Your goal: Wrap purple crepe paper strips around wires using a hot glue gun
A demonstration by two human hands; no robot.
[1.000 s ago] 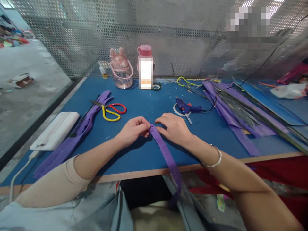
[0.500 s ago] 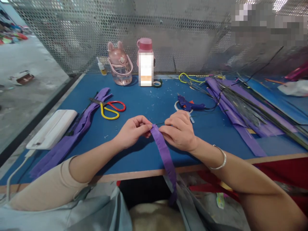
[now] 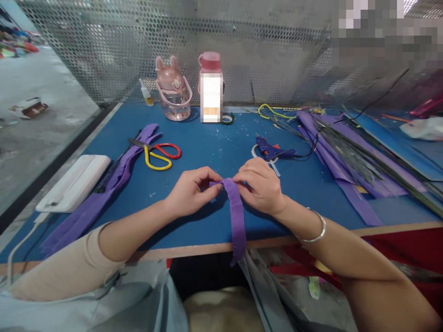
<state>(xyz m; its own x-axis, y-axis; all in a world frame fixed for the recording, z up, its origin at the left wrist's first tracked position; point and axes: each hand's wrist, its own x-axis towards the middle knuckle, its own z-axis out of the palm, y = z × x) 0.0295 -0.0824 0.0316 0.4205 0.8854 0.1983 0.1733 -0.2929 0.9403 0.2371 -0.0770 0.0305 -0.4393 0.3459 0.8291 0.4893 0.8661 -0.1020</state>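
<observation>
Purple strip (image 3: 238, 221) sits at the centre of the frame, its upper end pinched in the grip of both left hand (image 3: 194, 191) and right hand (image 3: 262, 188), seemingly to steady the bend while its loose length hangs past the near edge of the bench (image 3: 207, 145).

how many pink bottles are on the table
2, at the back of the blue table: an eared bottle and, to its right, a pink-capped bottle, partly behind a pixelated screen.
</observation>
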